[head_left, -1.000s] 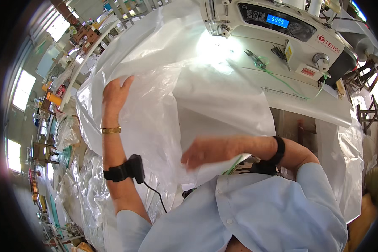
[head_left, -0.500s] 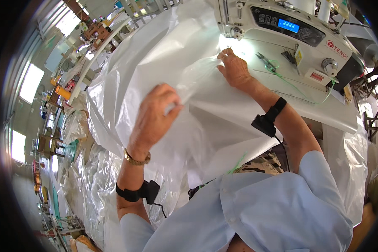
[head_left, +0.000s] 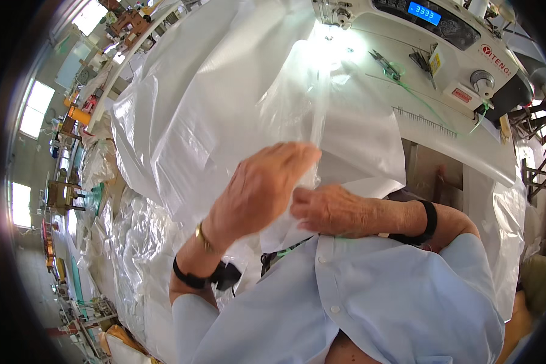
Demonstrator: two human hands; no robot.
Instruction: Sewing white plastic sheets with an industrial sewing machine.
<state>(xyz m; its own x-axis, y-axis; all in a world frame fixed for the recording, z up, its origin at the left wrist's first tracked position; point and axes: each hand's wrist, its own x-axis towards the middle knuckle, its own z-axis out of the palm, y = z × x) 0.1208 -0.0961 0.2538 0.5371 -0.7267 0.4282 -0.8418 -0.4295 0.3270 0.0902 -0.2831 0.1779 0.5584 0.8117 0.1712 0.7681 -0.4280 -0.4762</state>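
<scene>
A large sheet of white translucent plastic (head_left: pixel 206 109) spreads over the work surface and down to my lap. From under the lit needle area of a white sewing machine (head_left: pixel 394 42), a narrow folded strip of the sheet runs toward me. My left hand (head_left: pixel 258 191), with a gold band at its wrist, reaches over this strip. Its fingers are stretched out side by side, slightly blurred, and its thumb is hidden. Close to my shirt, my right hand (head_left: pixel 327 209) is curled closed on the near part of the plastic. What lies under its fingers is mostly hidden.
Thread snips (head_left: pixel 385 65) and small dark tools (head_left: pixel 421 62) lie on the machine bed, with green thread (head_left: pixel 428 112) trailing past ruler markings (head_left: pixel 424 121). Crumpled clear plastic (head_left: pixel 142 261) heaps at the left. Cluttered benches (head_left: pixel 127 30) stand beyond.
My right hand has come from beside the needle back toward my body, drawing the plastic along. My left hand has moved right, to the strip. The view has shifted slightly.
</scene>
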